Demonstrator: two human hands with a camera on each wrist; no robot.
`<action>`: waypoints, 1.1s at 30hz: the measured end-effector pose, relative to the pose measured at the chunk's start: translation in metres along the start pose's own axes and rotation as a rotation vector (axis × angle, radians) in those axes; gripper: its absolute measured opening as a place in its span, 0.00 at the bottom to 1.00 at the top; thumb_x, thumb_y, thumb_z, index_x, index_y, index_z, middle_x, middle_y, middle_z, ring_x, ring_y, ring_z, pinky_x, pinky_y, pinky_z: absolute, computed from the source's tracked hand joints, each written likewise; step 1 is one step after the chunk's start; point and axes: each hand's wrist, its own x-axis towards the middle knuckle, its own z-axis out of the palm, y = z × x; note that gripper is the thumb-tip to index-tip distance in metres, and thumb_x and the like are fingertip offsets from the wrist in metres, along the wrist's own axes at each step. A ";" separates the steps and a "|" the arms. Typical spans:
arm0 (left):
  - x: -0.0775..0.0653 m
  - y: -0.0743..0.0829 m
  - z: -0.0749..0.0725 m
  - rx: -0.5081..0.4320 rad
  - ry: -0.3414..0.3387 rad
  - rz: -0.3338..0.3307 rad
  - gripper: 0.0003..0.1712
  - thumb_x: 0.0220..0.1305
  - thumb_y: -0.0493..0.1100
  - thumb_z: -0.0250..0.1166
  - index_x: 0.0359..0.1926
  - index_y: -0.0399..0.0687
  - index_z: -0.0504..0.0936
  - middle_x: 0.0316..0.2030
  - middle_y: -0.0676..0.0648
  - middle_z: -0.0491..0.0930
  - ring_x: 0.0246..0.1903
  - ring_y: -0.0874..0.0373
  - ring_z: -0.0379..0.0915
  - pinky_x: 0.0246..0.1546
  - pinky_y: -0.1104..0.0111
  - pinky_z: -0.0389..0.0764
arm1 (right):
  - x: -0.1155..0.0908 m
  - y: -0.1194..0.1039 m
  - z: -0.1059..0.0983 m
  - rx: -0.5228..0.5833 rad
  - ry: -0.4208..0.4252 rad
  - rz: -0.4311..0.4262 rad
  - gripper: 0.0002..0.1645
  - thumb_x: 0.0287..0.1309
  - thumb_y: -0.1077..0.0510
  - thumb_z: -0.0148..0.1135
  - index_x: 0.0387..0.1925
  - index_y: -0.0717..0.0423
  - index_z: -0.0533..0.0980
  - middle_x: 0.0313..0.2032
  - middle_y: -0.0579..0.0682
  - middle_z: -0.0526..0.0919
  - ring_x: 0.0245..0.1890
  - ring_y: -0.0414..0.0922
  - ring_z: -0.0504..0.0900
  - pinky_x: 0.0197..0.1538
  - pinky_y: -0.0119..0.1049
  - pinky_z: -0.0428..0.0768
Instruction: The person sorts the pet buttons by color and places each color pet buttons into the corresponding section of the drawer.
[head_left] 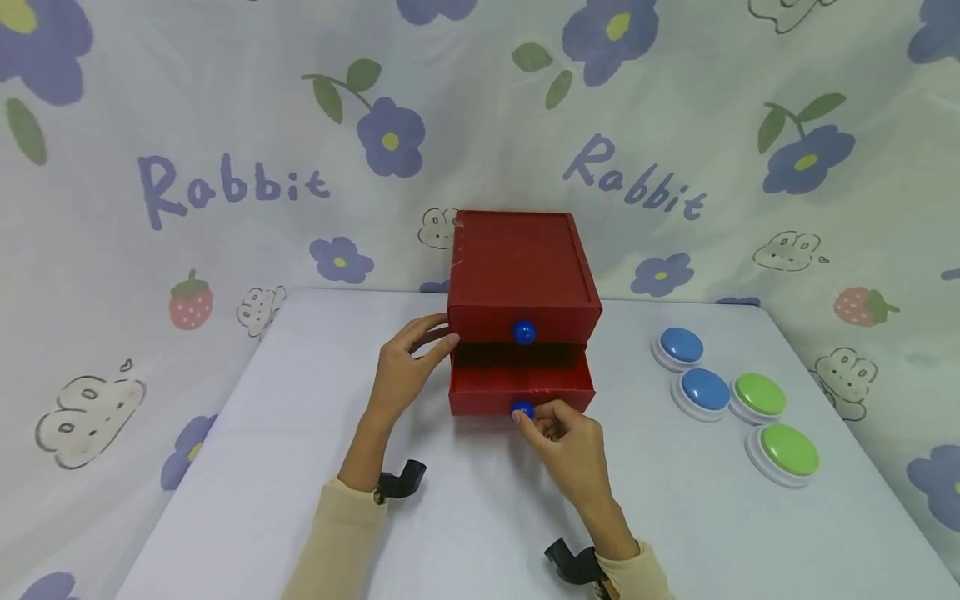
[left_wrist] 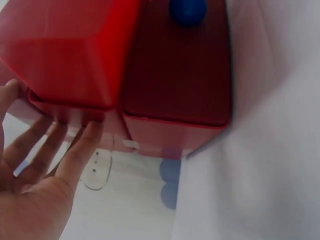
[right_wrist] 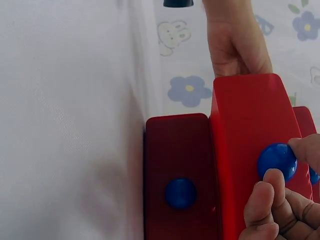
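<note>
A red drawer cabinet (head_left: 517, 258) stands at the far middle of the table, its middle drawer (head_left: 480, 402) pulled out and its inside bare where it shows. My right hand (head_left: 573, 450) pinches that drawer's blue knob (right_wrist: 278, 161) between thumb and fingers. My left hand (head_left: 401, 367) touches the cabinet's left side with its fingers (left_wrist: 75, 155) extended. Below the pulled-out drawer, the bottom drawer (right_wrist: 177, 145) sits closed with its own blue knob (right_wrist: 180, 193). The top drawer's blue knob (head_left: 524, 332) shows above, that drawer closed too.
To the right on the white table (head_left: 247, 467) lie two blue push buttons (head_left: 705, 390) and two green push buttons (head_left: 789, 450) with white bases. A curtain (head_left: 480, 125) printed with flowers and rabbits hangs right behind the cabinet and along both sides.
</note>
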 end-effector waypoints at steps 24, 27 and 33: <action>0.001 -0.001 0.002 -0.003 0.025 0.012 0.24 0.68 0.43 0.68 0.63 0.45 0.79 0.59 0.45 0.78 0.57 0.50 0.77 0.50 0.55 0.82 | -0.023 -0.001 -0.005 0.009 0.030 -0.121 0.13 0.48 0.60 0.80 0.25 0.48 0.79 0.21 0.32 0.75 0.21 0.37 0.73 0.22 0.28 0.72; 0.001 0.000 0.002 0.007 0.028 0.009 0.24 0.68 0.43 0.68 0.63 0.45 0.79 0.59 0.45 0.78 0.57 0.51 0.77 0.50 0.54 0.82 | -0.024 -0.002 -0.006 0.005 0.030 -0.135 0.13 0.48 0.60 0.80 0.26 0.48 0.79 0.22 0.33 0.75 0.21 0.37 0.73 0.22 0.27 0.72; 0.001 -0.001 0.002 -0.001 0.021 0.006 0.23 0.68 0.43 0.67 0.62 0.45 0.79 0.59 0.45 0.78 0.58 0.48 0.77 0.50 0.52 0.82 | -0.028 -0.003 -0.006 0.003 0.045 -0.135 0.13 0.47 0.60 0.80 0.26 0.47 0.80 0.22 0.33 0.75 0.20 0.37 0.74 0.22 0.25 0.72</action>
